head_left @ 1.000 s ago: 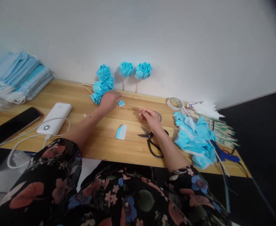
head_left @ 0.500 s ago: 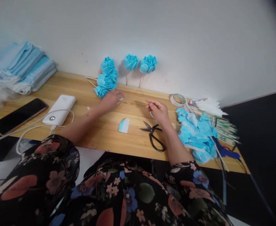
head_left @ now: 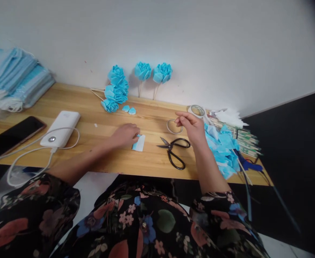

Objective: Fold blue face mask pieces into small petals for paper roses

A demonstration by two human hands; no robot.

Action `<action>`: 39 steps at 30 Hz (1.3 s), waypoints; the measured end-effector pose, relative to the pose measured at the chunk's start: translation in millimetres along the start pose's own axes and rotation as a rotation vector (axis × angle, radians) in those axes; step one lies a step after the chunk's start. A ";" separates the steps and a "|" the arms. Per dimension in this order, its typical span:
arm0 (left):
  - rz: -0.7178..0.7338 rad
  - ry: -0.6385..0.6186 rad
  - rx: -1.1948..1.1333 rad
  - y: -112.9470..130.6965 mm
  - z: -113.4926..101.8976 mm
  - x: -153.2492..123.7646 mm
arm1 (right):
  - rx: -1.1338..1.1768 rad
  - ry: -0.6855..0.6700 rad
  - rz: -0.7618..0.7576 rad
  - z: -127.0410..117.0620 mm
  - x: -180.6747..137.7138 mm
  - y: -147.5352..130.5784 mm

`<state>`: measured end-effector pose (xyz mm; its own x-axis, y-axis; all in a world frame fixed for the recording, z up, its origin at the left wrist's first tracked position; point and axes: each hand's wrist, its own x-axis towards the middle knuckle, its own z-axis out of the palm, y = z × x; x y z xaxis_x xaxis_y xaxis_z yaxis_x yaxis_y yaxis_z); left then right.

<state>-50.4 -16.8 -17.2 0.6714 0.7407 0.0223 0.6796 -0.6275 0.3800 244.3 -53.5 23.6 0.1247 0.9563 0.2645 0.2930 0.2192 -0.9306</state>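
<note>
My left hand is low over the table, its fingertips at the upper left corner of a small blue-and-white cut piece. The fingers are blurred and partly hidden, so their grip is unclear. Raised to the right, my right hand has thumb and fingers drawn together; anything between them is too small to make out. Black-handled scissors lie spread between the hands. Behind my right fingers is a thin ring, partly covered. Two small blue petals rest farther back.
Blue flowers on sticks stand against the wall, with several more heaped left. Stacked masks, a phone and a cabled power bank lie left. A tape roll and crumpled blue material are right.
My left hand has come from beside the flowers toward me, down to the cut piece, uncovering the two petals. My right hand has moved slightly right. The view has shifted a little.
</note>
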 end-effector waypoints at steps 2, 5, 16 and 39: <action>-0.051 0.033 -0.183 -3.0 -3.4 3.3 | -0.156 -0.044 -0.012 -10.7 -19.9 -4.9; -0.225 0.012 -0.689 -2.8 -14.3 6.9 | -0.549 -0.194 -0.099 -25.8 -54.5 -7.3; -0.456 0.115 -1.624 11.1 -29.1 32.5 | -0.922 -0.266 -0.171 -11.1 -120.4 19.7; -0.458 0.295 -1.689 8.4 -14.1 25.8 | -0.974 -0.282 -0.264 -32.1 -33.8 29.3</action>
<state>-31.5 0.4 -0.3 0.3336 0.9029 -0.2709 -0.3634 0.3883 0.8469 279.1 -85.7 -4.5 -0.2430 0.9387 0.2444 0.9311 0.2963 -0.2126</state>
